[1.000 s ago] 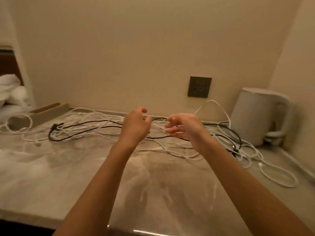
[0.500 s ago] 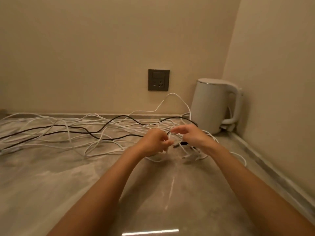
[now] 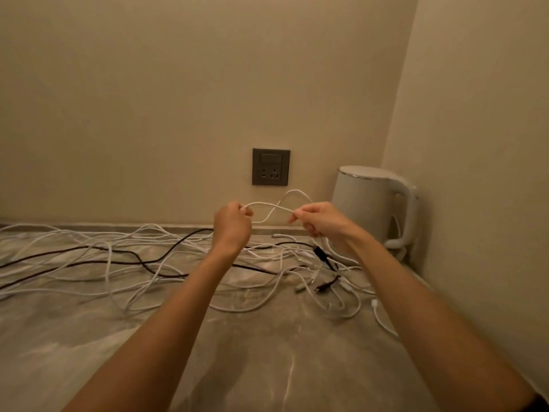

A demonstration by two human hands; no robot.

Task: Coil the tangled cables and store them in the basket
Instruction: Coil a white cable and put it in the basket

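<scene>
While most of the cables (image 3: 309, 257) lie in a loose tangle of white and black strands across the middle of the frame on the counter (image 3: 267, 367), only one white cable (image 3: 261, 204) is held up, at centre frame just below the wall socket (image 3: 271, 167). The left hand (image 3: 231, 226) has its fingers curled round it and the right hand (image 3: 322, 221) pinches it between thumb and fingertips, a small crossed loop arching between them. No finished coil shows and no basket is in view, so the task looks barely begun, with the whole pile from the left edge to the kettle (image 3: 365, 203) left to separate, coil and store
</scene>
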